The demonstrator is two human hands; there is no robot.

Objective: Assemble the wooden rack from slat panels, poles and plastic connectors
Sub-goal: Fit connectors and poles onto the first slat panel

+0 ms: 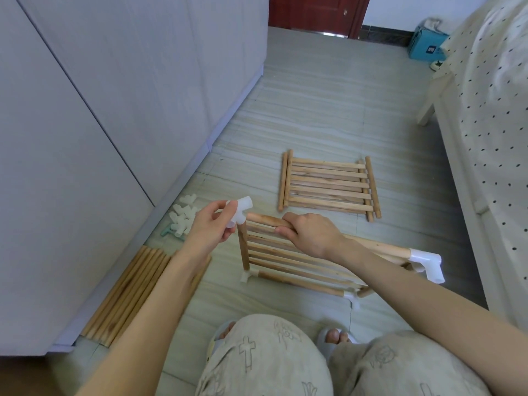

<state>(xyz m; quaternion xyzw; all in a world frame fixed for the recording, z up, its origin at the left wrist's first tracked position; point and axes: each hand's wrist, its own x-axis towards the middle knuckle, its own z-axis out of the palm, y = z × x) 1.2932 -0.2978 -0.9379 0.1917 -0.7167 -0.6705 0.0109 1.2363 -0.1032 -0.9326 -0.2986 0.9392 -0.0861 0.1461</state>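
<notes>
Over by the wardrobe there's a pile of spare plastic connectors and a bundle of loose poles on the floor. The left hand has its fingers pinched around a white three-way connector, held right at the corner where the upright pole meets the free end of the top rail — that rail runs left to right, its bare end just beside the connector. The right hand is wrapped around the rail, steadying the slat panel. Next bit looks like lining both sockets up.
</notes>
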